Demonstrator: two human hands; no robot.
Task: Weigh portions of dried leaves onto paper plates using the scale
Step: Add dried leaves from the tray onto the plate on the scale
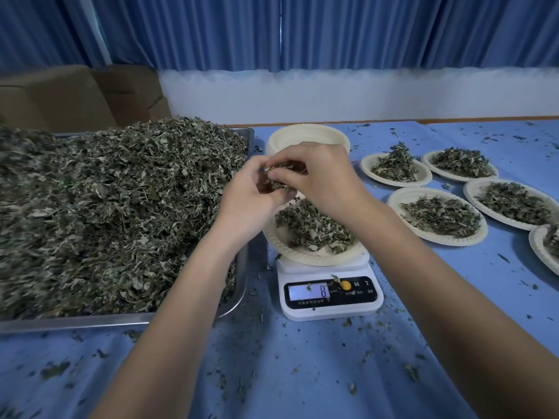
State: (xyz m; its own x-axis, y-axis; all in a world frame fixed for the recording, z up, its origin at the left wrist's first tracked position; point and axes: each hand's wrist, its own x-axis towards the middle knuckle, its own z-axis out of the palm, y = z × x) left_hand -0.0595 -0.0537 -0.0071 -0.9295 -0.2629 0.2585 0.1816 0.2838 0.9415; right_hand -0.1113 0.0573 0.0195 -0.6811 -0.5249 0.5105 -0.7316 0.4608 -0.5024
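Between the curled fingertips of both hands, in the head view, sits a small clump of dried grey-green leaves (276, 179). The left hand (251, 198) cups the clump from below with bent fingers, and the right hand (320, 179) pinches at it from above, thumb and forefinger closed on leaf fragments.

Directly beneath the fingers lies a cream paper plate with a fluted rim (305, 255), tilted a little and carrying a loose heap of leaves (314, 226). That plate rests on a white digital kitchen scale (329, 293) with a black front panel; its lit display (308, 291) shows a digit that looks like 8, partly hidden by a leaf scrap, with an orange round button (345, 285) just beside it.

Left of the fingers, a large shiny metal tray (239, 297) holds a big mound of the same dried leaves (115, 204). Just beyond the fingers stands a stack of bare cream paper plates (302, 136). Right of the fingers, well apart, five filled paper plates (435, 213) lie on the blue tablecloth (302, 373), one cut off by the picture's edge. Leaf crumbs are scattered over the cloth. Behind the tray are brown cardboard boxes (75, 95), and pleated blue curtains (332, 28) hang above a white wall.
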